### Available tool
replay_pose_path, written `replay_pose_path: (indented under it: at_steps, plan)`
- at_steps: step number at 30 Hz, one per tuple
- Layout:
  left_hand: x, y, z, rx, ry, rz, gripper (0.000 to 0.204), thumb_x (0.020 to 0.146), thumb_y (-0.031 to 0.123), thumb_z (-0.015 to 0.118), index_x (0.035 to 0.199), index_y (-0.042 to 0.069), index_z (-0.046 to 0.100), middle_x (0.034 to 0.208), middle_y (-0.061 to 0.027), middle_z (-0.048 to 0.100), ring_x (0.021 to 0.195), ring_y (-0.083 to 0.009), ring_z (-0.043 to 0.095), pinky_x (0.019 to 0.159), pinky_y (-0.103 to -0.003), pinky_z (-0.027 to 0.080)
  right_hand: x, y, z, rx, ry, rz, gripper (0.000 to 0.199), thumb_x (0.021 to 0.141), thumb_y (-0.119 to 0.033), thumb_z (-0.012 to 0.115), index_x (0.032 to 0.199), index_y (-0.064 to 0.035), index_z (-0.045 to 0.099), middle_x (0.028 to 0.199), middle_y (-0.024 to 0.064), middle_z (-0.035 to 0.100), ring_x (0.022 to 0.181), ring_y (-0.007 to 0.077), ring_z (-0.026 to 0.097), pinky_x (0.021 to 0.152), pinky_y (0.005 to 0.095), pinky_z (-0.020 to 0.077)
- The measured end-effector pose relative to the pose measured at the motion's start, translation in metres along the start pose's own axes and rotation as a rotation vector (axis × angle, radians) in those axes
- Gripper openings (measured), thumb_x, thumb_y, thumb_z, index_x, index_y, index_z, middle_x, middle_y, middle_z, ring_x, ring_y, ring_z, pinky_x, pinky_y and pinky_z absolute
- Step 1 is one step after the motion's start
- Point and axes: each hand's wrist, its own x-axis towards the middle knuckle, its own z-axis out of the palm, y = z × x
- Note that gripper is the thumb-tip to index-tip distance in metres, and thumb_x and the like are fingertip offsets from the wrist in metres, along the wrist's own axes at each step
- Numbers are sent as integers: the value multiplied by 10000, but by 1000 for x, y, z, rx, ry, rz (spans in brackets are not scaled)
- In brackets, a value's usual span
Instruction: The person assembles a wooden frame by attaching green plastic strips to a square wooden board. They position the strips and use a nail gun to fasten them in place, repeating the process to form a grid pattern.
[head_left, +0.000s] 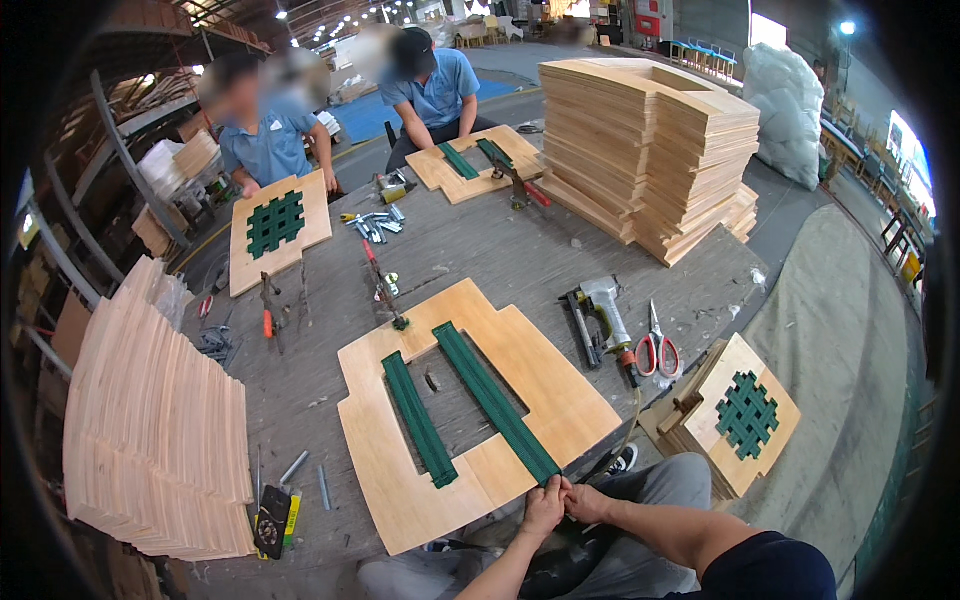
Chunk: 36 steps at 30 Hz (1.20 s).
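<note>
A plywood frame (pixel 380 500) with a rectangular opening lies on the worktable in front of me. Two green webbing straps cross its opening: a shorter strap (pixel 418 420) on the left and a longer strap (pixel 490 400) on the right. My left hand (pixel 543 508) and my right hand (pixel 586 502) meet at the frame's near edge, fingers closed on the near end of the longer strap. A red-handled toggle clamp (pixel 381 280) reaches the frame's far edge. What lies under my fingers is hidden.
A pneumatic staple gun (pixel 604 312) and red-handled scissors (pixel 655 350) lie right of the frame. Tall plywood stacks stand at left (pixel 155 420) and far right (pixel 650 150). A woven-strap panel (pixel 745 410) tops a pile beside me. Two people work across the table (pixel 300 340).
</note>
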Motion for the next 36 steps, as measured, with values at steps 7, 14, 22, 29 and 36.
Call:
replay_pose_path:
  at_steps: [7,14,22,29,36]
  plan:
    - [8,-2,1,325,151,156,506,1093,423,485,780,47,614,684,-20,577,636,-157,552,633,-324,452,-59,-71,-36,-320,-34,163,275,956,-259,606,1154,-78,666,1071,189,728,1013,396,694,873,470,556]
    - [10,-11,-1,555,231,289,503,1084,407,462,753,59,614,705,-106,613,724,-326,624,726,-433,473,3,-99,-269,-205,911,161,321,896,-279,696,1090,-25,728,975,207,740,909,377,721,807,463,565]
    - [14,-21,2,669,216,279,422,1040,398,506,777,100,646,855,-155,687,915,-402,640,852,-513,460,91,-49,-345,-112,819,708,492,713,-329,858,1050,15,758,1098,242,740,998,374,736,865,423,582]
    - [20,-22,-11,660,258,309,462,1039,454,508,854,80,706,894,-180,706,939,-426,637,878,-511,466,38,-142,-296,369,1104,80,243,810,-127,820,933,-47,628,717,53,601,619,177,597,490,351,433]
    - [23,-23,-9,717,276,462,453,1046,468,511,976,74,722,987,-207,717,959,-449,643,857,-521,498,-38,-209,-205,365,552,355,339,915,-287,796,1065,-24,643,742,36,641,548,150,604,507,327,483]
